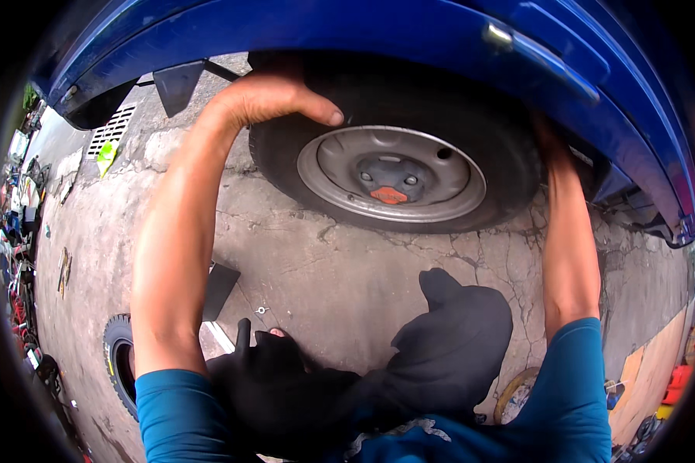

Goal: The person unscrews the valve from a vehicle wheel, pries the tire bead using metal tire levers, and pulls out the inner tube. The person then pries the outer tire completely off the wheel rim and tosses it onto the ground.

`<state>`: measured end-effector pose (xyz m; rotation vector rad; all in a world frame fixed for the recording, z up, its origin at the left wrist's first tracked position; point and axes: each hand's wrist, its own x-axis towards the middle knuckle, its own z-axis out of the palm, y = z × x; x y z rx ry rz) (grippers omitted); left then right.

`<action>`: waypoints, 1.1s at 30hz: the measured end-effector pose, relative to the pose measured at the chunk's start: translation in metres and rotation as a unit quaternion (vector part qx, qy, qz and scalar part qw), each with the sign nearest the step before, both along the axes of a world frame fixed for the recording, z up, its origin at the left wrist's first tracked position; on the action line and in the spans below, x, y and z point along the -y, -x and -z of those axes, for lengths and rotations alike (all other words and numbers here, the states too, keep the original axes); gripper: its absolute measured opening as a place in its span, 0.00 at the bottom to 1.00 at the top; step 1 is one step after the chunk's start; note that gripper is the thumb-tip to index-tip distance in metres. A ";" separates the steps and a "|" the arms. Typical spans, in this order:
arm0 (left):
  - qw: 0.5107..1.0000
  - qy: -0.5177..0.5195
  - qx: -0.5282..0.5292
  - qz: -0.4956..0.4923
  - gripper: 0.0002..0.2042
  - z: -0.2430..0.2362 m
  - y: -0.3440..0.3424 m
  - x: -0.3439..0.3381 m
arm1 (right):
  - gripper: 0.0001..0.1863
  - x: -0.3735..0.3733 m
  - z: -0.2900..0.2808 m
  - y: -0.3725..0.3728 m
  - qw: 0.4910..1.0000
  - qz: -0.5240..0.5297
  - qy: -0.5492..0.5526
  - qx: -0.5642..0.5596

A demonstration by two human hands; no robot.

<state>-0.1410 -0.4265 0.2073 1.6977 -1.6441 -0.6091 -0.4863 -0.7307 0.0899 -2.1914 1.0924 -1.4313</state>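
Observation:
A car wheel with a black tyre and a silver steel rim stands upright under the blue bodywork of a vehicle. The rim has a dark hub with an orange-red cap at its centre. At the tyre's upper left lies my left hand: its thumb presses along the sidewall, and its fingers reach over the tread out of sight. My right hand is against the tyre's right side, in shadow beneath the body edge. Its fingers are hidden. The wheel sits between both arms.
Cracked concrete lies under the wheel and my dark-trousered knees. A loose tyre is at the left, near a dark flat-sided object. A drain grate is at the far left. A brown board lies at the right.

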 end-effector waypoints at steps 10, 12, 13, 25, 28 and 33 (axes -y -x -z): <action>0.998 -0.025 0.043 0.046 0.40 -0.005 0.001 0.012 | 0.37 -0.005 -0.006 -0.003 0.998 -0.008 -0.047 0.037; 0.997 -0.007 0.052 0.058 0.43 -0.008 0.004 0.013 | 0.36 -0.004 -0.007 -0.005 0.998 -0.008 -0.053 0.043; 0.998 0.002 0.015 0.054 0.43 -0.006 0.005 0.013 | 0.36 -0.003 -0.008 -0.010 0.997 -0.011 -0.057 0.047; 0.733 0.572 0.019 -0.367 0.12 -0.024 -0.001 -0.061 | 0.34 -0.005 0.003 -0.027 0.993 -0.044 -0.084 0.076; 0.685 0.610 0.188 -0.350 0.18 -0.048 0.035 -0.032 | 0.33 -0.006 0.029 -0.022 0.983 -0.077 -0.125 0.108; 0.667 0.642 0.247 -0.288 0.37 -0.084 0.084 0.034 | 0.33 -0.050 0.015 -0.029 0.964 -0.116 -0.120 0.207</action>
